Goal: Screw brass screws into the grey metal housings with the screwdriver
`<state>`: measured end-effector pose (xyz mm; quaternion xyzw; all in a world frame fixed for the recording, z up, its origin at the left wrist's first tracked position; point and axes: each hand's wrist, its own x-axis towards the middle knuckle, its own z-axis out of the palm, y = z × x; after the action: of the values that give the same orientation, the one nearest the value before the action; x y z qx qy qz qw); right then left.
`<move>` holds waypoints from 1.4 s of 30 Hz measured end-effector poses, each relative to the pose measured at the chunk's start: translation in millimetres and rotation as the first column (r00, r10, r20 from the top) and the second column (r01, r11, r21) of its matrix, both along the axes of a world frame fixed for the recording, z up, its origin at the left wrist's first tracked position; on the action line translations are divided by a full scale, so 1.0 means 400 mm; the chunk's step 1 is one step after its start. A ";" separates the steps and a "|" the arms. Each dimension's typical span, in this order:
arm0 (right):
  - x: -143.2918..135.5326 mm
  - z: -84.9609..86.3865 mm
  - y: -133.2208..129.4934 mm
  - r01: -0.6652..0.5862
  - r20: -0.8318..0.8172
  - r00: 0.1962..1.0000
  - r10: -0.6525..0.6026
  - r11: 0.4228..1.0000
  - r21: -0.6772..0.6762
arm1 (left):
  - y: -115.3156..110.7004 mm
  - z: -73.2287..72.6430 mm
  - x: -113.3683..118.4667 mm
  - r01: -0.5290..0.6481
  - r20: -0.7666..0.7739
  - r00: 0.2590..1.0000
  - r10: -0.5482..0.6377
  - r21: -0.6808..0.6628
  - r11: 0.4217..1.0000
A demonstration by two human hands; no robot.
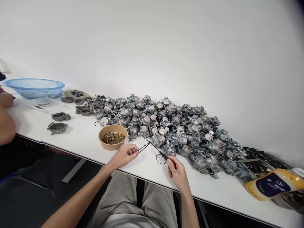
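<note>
My left hand (127, 155) pinches a thin black rubber ring (143, 147), drawn out into a narrow loop. Closed around the red and black handle of a screwdriver (163, 155) is my right hand (177, 171). The screwdriver's dark shaft points up and left, and its tip meets the far end of the loop; whether it is hooked through is too small to tell. Another black ring (161, 163) lies on the white table just under the shaft. Beyond both hands spreads a heap of grey metal carburetors (152, 118). A tan bowl (111, 147) of brass-coloured screws stands beside my left hand.
Loose float bowls (57, 128) lie to the left, near a clear tray (55, 109) and a blue basket (35, 84). At the right, a yellow bottle (275, 185) lies tilted over a metal container. Another person's arm (6, 126) reaches in at the left edge.
</note>
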<state>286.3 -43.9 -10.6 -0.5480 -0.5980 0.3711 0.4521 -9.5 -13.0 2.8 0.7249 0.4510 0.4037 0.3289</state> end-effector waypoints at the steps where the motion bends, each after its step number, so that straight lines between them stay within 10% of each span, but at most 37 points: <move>1: 0.001 -0.001 0.000 -0.002 0.009 1.000 0.002 1.000 -0.001 | 0.000 -0.001 0.001 -0.004 -0.016 1.000 0.005 0.010 1.000; 11: 0.001 -0.002 0.000 0.006 0.031 0.999 -0.006 1.000 0.005 | -0.001 0.009 -0.002 -0.084 0.002 0.997 0.084 0.052 0.995; 24: 0.004 0.002 -0.003 -0.040 0.073 0.997 0.040 0.999 0.000 | -0.014 0.004 -0.012 0.206 -0.304 0.942 -0.143 0.185 0.961; 42: 0.000 0.005 -0.013 -0.059 0.158 0.986 0.054 0.998 0.027 | 0.002 -0.009 0.000 -0.022 -0.034 0.999 0.030 0.201 0.979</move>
<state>286.4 -49.2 -8.4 -0.5512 -0.6530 0.3296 0.4015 -9.6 -12.4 -0.6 0.7558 0.4235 0.4379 0.2403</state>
